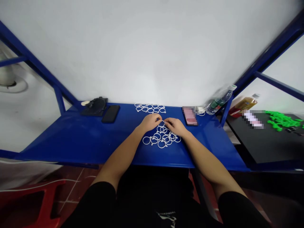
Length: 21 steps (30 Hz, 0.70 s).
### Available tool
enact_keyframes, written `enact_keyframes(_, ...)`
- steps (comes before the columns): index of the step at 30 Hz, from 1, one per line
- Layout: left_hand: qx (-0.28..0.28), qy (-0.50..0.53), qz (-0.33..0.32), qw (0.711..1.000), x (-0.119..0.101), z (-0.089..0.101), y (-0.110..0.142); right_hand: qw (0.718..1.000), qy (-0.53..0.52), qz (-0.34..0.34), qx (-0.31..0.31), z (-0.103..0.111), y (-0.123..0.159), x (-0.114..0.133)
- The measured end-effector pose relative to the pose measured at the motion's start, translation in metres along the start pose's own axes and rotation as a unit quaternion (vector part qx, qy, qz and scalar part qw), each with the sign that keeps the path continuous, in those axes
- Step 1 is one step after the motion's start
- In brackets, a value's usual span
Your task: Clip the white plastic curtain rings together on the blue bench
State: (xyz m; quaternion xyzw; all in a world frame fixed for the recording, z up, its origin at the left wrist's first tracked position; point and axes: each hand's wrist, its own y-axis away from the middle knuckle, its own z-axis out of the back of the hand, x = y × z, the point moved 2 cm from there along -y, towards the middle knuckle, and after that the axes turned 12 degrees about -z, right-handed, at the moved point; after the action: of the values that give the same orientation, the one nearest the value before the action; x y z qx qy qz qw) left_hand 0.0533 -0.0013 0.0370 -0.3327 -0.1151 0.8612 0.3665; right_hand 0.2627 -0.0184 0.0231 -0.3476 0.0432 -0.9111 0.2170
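Observation:
Several white rings with small tabs point(162, 144) lie in a loose, overlapping pile on the blue table point(90, 142), just in front of me. Above the pile's far side, my left hand point(151, 121) and my right hand point(176, 126) face each other, fingertips pinched. A thin white ring point(163, 121) spans the small gap between them, and both hands grip it; my fingers cover much of it. Beyond my hands, by the wall, more white rings point(150, 110) are laid out in neat rows.
A dark phone point(110, 114) and a black item point(95, 106) lie on the left. To the right are a lit phone point(190, 116), a white cable point(201, 110) and a water bottle point(220, 100). Green pieces point(281, 120) lie on a black table point(273, 145). Blue frame bars rise at both sides.

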Motion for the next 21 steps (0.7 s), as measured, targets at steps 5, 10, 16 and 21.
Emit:
enact_keyframes(5, -0.039, 0.026, -0.029, 0.998, -0.005, -0.007, 0.000, 0.998, -0.032, 0.006, -0.045, 0.003, 0.000, -0.001)
enact_keyframes(10, 0.000, 0.015, -0.036, 0.999, -0.009, -0.012, 0.001, 0.994, -0.045, 0.033, -0.095, 0.005, 0.002, 0.001)
enact_keyframes(16, 0.034, 0.033, -0.039, 0.998, -0.013, -0.011, 0.000, 0.995, -0.051, 0.021, -0.081, 0.005, 0.002, 0.004)
enact_keyframes(21, 0.068, 0.045, -0.051, 0.995, -0.014, -0.015, 0.000, 0.997, -0.030, 0.031, -0.062, 0.004, 0.001, 0.007)
